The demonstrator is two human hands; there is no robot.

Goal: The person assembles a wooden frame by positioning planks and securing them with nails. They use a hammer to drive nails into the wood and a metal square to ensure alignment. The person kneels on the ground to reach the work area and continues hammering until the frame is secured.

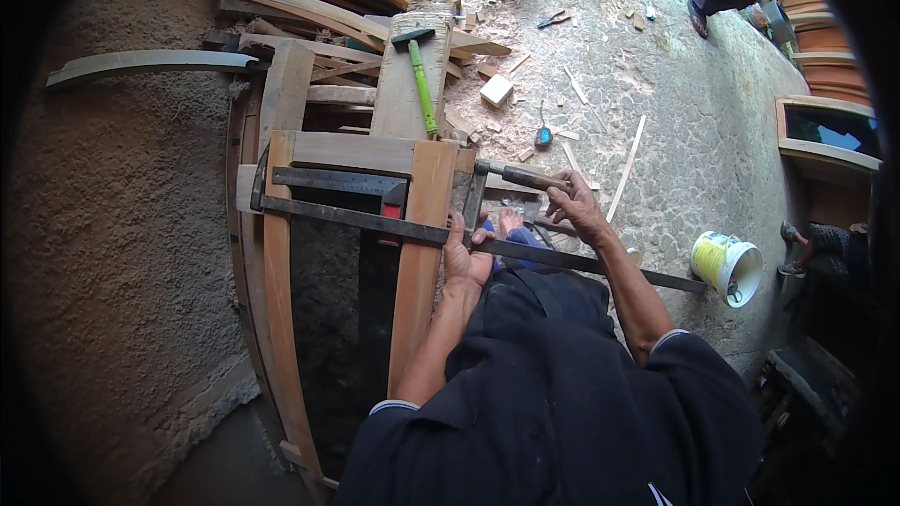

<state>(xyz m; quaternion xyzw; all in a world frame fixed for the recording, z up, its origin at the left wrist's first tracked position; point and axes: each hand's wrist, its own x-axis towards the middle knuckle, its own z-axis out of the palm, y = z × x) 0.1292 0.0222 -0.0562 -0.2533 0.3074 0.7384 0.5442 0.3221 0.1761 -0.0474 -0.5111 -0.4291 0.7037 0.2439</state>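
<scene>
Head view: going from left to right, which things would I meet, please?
Wall → hammer → left hand → right hand → bucket. The clamp stretches past several of these, so I leave it out.

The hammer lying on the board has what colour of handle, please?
The hammer's handle is bright green; it shows best in the head view.
</scene>
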